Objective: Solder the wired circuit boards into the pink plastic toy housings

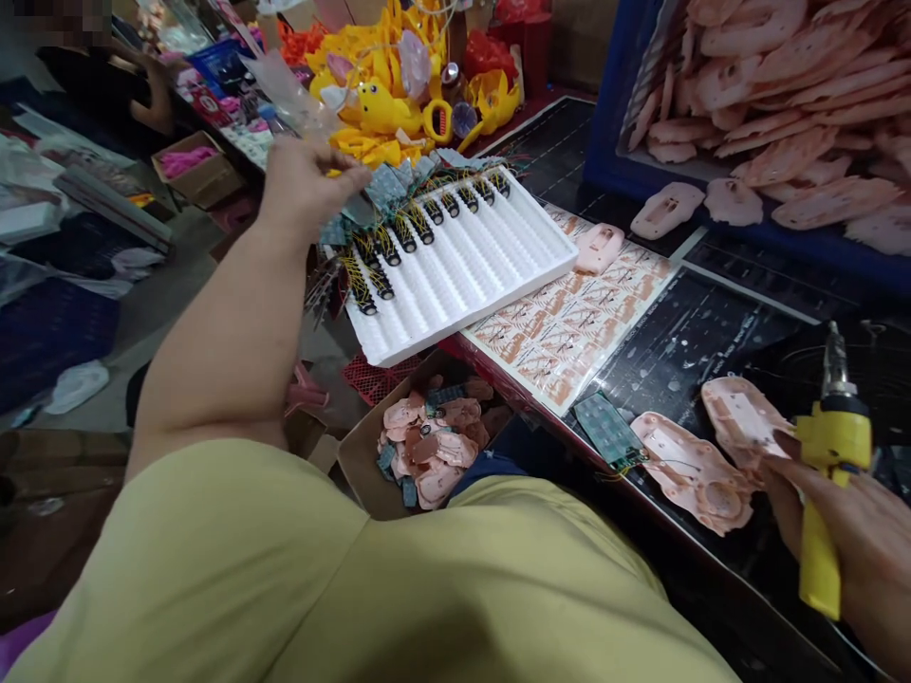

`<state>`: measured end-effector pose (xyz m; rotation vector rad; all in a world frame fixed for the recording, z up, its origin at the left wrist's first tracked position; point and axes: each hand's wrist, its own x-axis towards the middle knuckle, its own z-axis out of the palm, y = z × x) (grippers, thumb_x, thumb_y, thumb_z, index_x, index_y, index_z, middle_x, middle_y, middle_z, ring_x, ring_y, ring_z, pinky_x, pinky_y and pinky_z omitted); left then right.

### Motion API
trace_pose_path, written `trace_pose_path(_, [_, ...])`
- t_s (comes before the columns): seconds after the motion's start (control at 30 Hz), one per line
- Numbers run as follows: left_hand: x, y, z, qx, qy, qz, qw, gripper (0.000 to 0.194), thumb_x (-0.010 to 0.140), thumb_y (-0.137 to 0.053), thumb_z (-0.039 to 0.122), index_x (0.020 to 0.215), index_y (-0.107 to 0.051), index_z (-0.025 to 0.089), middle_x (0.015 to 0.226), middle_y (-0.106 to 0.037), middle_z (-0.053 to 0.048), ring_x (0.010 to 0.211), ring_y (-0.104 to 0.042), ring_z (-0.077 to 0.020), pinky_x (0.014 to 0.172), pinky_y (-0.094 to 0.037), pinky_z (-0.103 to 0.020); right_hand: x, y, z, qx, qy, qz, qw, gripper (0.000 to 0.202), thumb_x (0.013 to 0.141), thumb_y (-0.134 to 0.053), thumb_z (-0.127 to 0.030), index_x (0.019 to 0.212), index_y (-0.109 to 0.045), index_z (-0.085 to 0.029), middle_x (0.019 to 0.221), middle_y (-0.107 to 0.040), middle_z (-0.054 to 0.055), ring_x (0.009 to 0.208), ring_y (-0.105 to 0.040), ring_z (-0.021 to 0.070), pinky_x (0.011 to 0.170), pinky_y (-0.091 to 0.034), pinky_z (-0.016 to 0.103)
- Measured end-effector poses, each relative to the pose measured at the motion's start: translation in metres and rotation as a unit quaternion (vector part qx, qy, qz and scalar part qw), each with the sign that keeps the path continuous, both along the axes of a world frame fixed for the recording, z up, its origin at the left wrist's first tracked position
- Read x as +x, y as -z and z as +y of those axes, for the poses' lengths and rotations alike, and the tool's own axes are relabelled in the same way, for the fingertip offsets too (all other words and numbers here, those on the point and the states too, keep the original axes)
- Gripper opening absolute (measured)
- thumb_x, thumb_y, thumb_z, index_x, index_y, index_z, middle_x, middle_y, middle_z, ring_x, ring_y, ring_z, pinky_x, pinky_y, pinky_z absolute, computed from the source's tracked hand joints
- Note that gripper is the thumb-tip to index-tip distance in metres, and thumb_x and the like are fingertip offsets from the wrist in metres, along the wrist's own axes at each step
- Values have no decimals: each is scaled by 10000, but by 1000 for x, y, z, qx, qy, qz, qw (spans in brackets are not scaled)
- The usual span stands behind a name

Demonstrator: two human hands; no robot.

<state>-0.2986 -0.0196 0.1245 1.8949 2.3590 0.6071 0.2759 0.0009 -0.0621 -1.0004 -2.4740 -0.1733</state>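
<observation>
My left hand (306,185) reaches over the far left corner of a white ribbed foam tray (462,275), its thumb and fingers closed at the green circuit boards (391,185). Black parts with yellow wires lie in the tray's grooves. At the right, my right hand (840,522) is wrapped round a yellow tool (829,455) with a metal nozzle pointing up. Its fingertips are beside a pink shell (747,417). Another pink shell (694,470) lies open side up, with a wired green board (608,432) to its left.
A blue crate (604,123) heaped with pink shells stands at the back right. Yellow toy parts (384,104) are piled behind the tray. Below the table edge is a cardboard box (362,470) of shells and boards. A person (100,85) is at the far left.
</observation>
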Motion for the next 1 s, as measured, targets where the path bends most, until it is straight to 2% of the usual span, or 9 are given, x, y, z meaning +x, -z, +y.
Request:
trace_pose_path(0.1, [2,7,5,143,-47,-92,984,442,977,-564,522,1050,-634,92,1037,-752,40,911,-518,-58,930,-443,-233,-7,-2,18,26,-21,-17,999,466,941,-636,-265,1381,-524,-370,1029,-742,49,935,-751,282,711,-615,347])
trace_pose_path(0.2, [35,19,20,156,57,-233,958,345,940,-633,437,969,-645,93,962,-751,52,954,-581,-70,957,-437,-263,-19,-4,29,32,-52,-26,998,312,991,-517,-200,1290,-592,-252,1105,-742,103,1031,-738,263,728,-599,292])
trace_pose_path(0.27, [67,29,34,118,101,-300,941,317,958,-577,399,997,-636,89,917,-725,60,997,-589,-86,934,-407,-281,-27,-5,32,-35,-97,-2,995,301,979,-560,-199,1269,-619,-256,1177,-733,84,1147,-701,250,828,-602,275])
trace_pose_path(0.37, [119,46,56,20,167,-383,908,311,975,-545,399,1039,-623,105,855,-680,76,957,-575,-75,897,-400,-295,-34,-6,32,-70,-82,-1,994,400,970,-592,-207,1362,-571,-280,1333,-668,73,1237,-653,225,941,-600,324])
trace_pose_path(0.47, [170,64,78,-105,254,-422,864,351,922,-657,450,949,-649,100,818,-671,39,814,-564,-46,826,-448,-291,-38,-13,29,-79,-101,58,990,288,936,-657,-194,1213,-656,-271,1291,-697,60,1207,-669,215,1002,-591,390])
trace_pose_path(0.63, [251,79,107,-270,405,-185,854,249,894,-648,347,917,-758,125,771,-712,-46,756,-643,-133,727,-464,-287,-28,-42,1,46,-46,166,984,235,872,-740,-135,1083,-698,-231,977,-776,14,841,-748,154,788,-616,268])
trace_pose_path(0.77, [303,88,115,-276,480,-29,832,208,840,-647,211,977,-791,154,781,-731,-31,759,-660,-147,769,-444,-273,-3,-56,-32,78,-18,156,985,332,886,-738,-172,1209,-698,-239,754,-736,-32,597,-671,120,620,-560,235])
trace_pose_path(0.9, [332,105,110,-241,481,51,841,256,811,-617,174,988,-800,199,830,-754,-37,817,-686,-197,782,-453,-286,23,-53,-61,125,135,147,972,566,992,-574,-482,1493,-511,-227,947,-772,64,784,-743,220,651,-591,308])
trace_pose_path(1.0, [338,116,105,-225,463,55,856,262,832,-587,185,987,-798,198,862,-761,-50,837,-691,-219,776,-464,-303,32,-45,-74,142,217,166,951,509,977,-598,-446,1446,-571,-249,1029,-768,85,785,-745,251,604,-581,332])
